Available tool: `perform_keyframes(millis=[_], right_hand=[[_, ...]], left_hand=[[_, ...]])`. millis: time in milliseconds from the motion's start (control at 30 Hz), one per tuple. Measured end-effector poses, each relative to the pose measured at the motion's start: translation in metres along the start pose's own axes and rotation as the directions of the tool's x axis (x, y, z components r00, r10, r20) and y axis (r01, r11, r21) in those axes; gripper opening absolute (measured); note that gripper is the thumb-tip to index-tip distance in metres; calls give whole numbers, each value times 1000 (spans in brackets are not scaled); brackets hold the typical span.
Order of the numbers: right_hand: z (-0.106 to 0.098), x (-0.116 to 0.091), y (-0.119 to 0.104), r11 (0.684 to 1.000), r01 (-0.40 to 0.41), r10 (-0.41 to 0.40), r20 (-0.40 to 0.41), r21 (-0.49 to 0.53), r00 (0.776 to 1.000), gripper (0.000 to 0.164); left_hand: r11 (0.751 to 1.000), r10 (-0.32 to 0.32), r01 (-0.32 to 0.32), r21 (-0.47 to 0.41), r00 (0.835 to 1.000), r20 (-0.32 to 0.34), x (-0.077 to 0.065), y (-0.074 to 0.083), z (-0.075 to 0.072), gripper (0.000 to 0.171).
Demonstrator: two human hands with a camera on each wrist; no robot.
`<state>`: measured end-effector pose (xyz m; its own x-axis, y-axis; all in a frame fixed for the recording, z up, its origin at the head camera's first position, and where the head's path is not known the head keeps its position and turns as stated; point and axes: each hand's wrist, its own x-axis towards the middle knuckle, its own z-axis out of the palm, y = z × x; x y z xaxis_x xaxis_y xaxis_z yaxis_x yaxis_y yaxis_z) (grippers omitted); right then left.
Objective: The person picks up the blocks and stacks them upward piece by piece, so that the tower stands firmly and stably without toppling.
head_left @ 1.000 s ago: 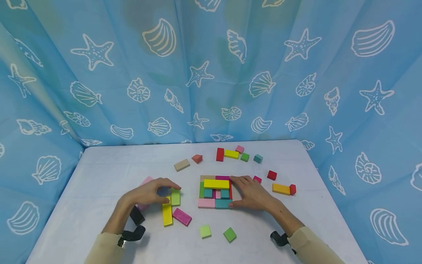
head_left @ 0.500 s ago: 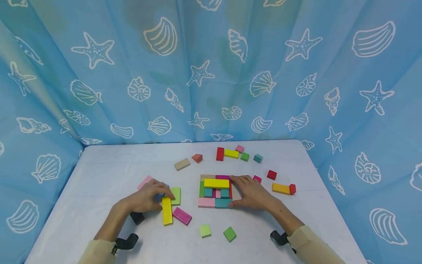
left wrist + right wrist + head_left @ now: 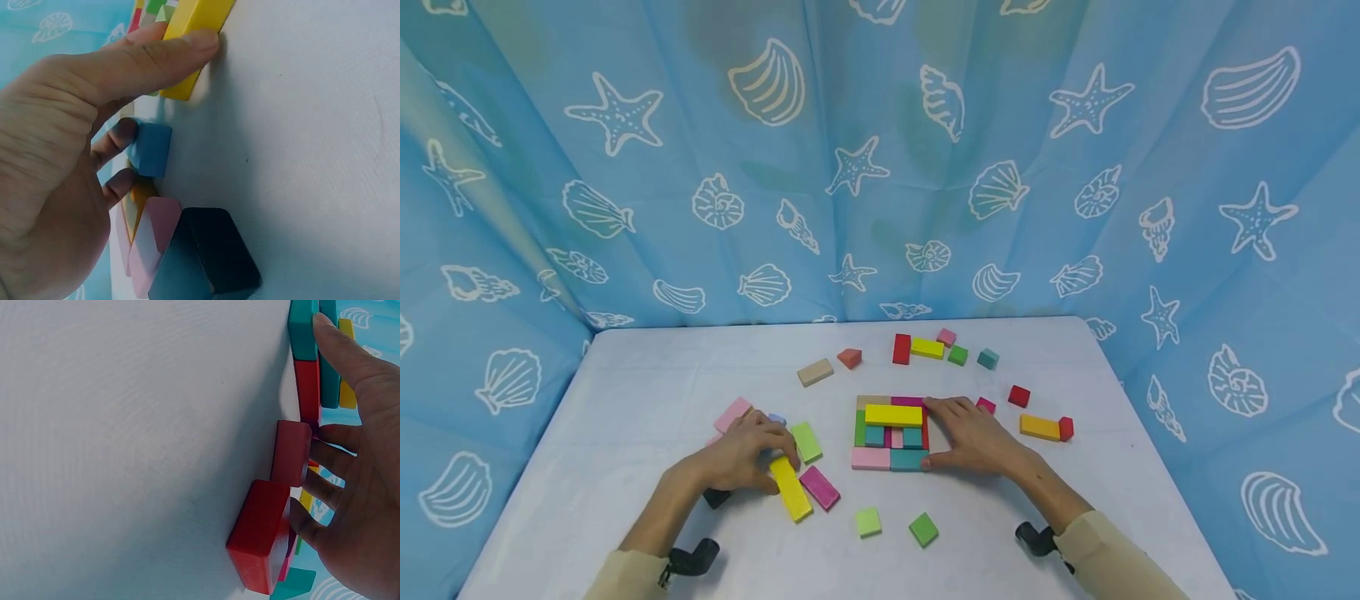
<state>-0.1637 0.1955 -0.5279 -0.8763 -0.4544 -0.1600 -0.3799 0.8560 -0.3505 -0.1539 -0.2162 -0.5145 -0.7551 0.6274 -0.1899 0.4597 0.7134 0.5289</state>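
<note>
In the head view my left hand (image 3: 743,454) pinches one end of a yellow block (image 3: 792,493) between thumb and fingers. The left wrist view shows the thumb pressed along this yellow block (image 3: 195,22). Beside it lie a lime green block (image 3: 807,442) and a magenta block (image 3: 820,487). My right hand (image 3: 973,437) rests against the right side of a flat rectangle of coloured blocks. Its thumb touches the teal block (image 3: 908,461) at the near corner, and its fingers reach the far corner. Another yellow block (image 3: 893,416) lies on top of that rectangle.
Near the left hand are a pink block (image 3: 733,413), a black block (image 3: 219,250) and a blue block (image 3: 152,149). Two green blocks, one of them this square (image 3: 923,530), lie at the front. Several blocks, including a red one (image 3: 1018,397), are scattered behind and right.
My left hand has drawn in and taken hold of the yellow block, which has turned and shifted slightly right. The lime green and magenta blocks have been nudged. The right hand stays put.
</note>
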Motion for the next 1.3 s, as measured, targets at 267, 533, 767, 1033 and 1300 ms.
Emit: perform_keyframes(millis=[267, 533, 767, 1033, 1300], right_hand=[[0, -1, 0, 1000, -8, 8, -10, 14, 1000, 107], [-1, -2, -1, 1000, -10, 10, -9, 12, 1000, 106], [0, -2, -1, 1000, -13, 13, -7, 16, 1000, 106], [-2, -2, -1, 1000, 6, -6, 0, 28, 1000, 106], [-1, -3, 1, 1000, 8, -8, 0, 25, 1000, 107]], left_hand=[[996, -39, 45, -71, 995, 87, 3, 10, -7, 29], [962, 28, -21, -274, 999, 23, 15, 30, -13, 30], [980, 95, -135, -143, 963, -254, 57, 58, 3, 33], [990, 135, -110, 91, 924, -357, 88, 74, 27, 39], [979, 141, -79, 190, 930, -339, 94, 76, 36, 43]])
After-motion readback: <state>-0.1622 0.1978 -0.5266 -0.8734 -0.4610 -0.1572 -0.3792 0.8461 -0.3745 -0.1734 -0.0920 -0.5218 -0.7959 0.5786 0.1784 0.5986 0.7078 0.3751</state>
